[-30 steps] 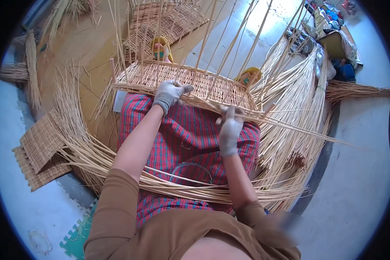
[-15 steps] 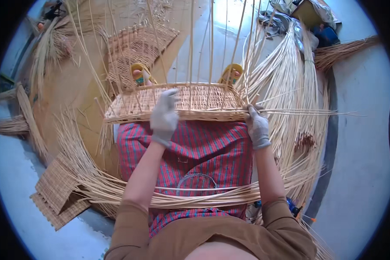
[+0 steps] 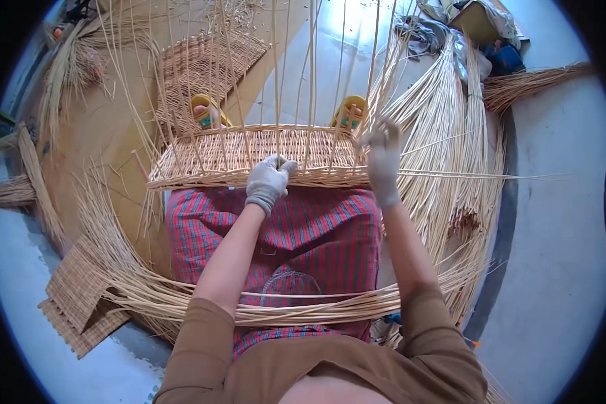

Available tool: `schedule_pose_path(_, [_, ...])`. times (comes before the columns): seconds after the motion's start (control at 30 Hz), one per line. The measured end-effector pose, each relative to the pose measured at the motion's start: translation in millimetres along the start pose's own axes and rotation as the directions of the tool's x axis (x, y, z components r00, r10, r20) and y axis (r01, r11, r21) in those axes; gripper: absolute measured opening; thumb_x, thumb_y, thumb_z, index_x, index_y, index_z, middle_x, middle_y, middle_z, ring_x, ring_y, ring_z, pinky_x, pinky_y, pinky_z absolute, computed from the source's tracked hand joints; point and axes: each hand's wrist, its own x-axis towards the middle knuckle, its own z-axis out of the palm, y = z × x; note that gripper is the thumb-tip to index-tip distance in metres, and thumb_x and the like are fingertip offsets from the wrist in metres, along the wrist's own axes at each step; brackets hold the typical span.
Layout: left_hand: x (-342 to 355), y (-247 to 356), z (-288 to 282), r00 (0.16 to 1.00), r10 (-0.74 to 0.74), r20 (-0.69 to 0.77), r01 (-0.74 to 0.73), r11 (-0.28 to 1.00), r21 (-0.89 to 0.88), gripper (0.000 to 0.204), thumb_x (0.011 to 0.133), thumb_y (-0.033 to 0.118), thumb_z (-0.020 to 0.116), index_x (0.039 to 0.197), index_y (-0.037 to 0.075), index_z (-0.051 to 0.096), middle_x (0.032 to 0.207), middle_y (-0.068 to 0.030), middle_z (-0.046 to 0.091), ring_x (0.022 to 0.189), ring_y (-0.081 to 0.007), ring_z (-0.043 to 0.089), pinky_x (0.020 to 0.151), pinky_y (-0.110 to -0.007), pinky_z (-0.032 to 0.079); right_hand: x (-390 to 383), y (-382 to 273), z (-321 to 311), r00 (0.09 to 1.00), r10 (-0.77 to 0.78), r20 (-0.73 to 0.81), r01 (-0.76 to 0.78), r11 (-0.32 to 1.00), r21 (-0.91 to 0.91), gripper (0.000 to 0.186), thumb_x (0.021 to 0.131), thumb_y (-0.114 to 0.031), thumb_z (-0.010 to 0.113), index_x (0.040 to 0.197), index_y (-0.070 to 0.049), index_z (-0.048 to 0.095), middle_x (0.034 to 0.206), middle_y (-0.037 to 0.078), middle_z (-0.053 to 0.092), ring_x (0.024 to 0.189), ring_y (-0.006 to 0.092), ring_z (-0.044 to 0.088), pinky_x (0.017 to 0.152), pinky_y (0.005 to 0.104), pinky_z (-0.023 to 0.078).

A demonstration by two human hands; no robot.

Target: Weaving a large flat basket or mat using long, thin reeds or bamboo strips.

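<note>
A shallow wicker basket (image 3: 215, 156) of pale woven cane lies across my lap, with tall upright stakes (image 3: 276, 74) rising from its edges. My left hand (image 3: 269, 180), in a light knit glove, is closed on the near rim around the middle, by the foot of a stake. Near the basket's right corner, my gloved right hand (image 3: 384, 165) is raised with its fingers upward. Motion blurs those fingers, and whether they hold a cane is unclear. Long weaving canes (image 3: 451, 175) stick out to the right from that corner.
A red and blue striped cloth (image 3: 276, 236) covers my lap, crossed by a bundle of canes (image 3: 316, 311). Loose cane bundles (image 3: 444, 114) lie at right. A woven panel (image 3: 209, 71) rests beyond the basket, and woven mats (image 3: 81, 289) at left. My feet in yellow slippers (image 3: 350, 111) show past the far rim.
My left hand has come down and right a little and closed on the near rim. My right hand has left the corner canes and risen slightly left. The view has shifted a little.
</note>
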Motion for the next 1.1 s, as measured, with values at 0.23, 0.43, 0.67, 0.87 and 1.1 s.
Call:
schedule_pose_path(0.23, [4,47,-4,0.928,0.209,-0.309,-0.072,0.913,0.401,0.078,0.077,0.075,0.065,0.129,0.017,0.056,0.099,-0.0199,0.072,0.092,-0.037,0.07,0.078,-0.05,0.052,-78,-24,-29,0.89,0.431,-0.147,-0.448,0.887,-0.11,0.015,0.108,-0.023,0.048,0.111,-0.008,0.05,0.073,0.005,0.062,0.066,0.0103,0.064,0.049,0.0226,0.047])
schedule_pose_path(0.43, [-7,41,14,0.818,0.374,-0.438,-0.503,0.834,-0.227,0.037,0.094,0.014,0.069,0.128,0.01,0.056,0.08,-0.0021,0.06,0.065,-0.0191,0.061,0.063,-0.036,0.052,-58,-11,-102,0.86,0.459,-0.223,-0.467,0.884,0.016,0.016,0.098,-0.011,0.065,0.111,-0.008,0.057,0.089,0.004,0.072,0.07,0.0095,0.064,0.051,0.0204,0.045])
schedule_pose_path(0.67, [-9,61,91,0.97,0.084,0.227,-0.059,0.992,-0.114,0.024,0.099,0.03,0.062,0.106,0.007,0.062,0.073,-0.0082,0.068,0.053,-0.0194,0.068,0.051,-0.033,0.052,-24,-4,-88,0.951,0.211,-0.224,-0.249,0.955,-0.159,0.019,0.096,-0.005,0.063,0.113,-0.005,0.053,0.095,0.008,0.069,0.081,0.0105,0.065,0.067,0.0241,0.051])
schedule_pose_path(0.87, [3,44,97,0.986,0.067,0.155,-0.037,0.982,-0.185,0.043,0.102,0.044,0.051,0.098,0.003,0.064,0.066,-0.0079,0.065,0.048,-0.0188,0.066,0.043,-0.031,0.049,65,-5,3,0.994,-0.009,0.11,0.075,0.784,-0.616,0.051,0.093,-0.007,0.063,0.142,-0.008,0.051,0.112,0.014,0.07,0.095,0.0207,0.067,0.08,0.0325,0.055])
schedule_pose_path(1.1, [24,27,105,0.985,0.167,-0.041,-0.168,0.985,-0.026,0.031,0.086,0.036,0.077,0.078,0.008,0.067,0.067,-0.0107,0.067,0.053,-0.0172,0.062,0.062,-0.039,0.052,-75,-39,-69,0.798,0.536,-0.275,-0.579,0.809,-0.105,0.017,0.101,-0.016,0.058,0.108,0.0,0.059,0.089,0.015,0.069,0.075,0.0191,0.068,0.068,0.0309,0.057])
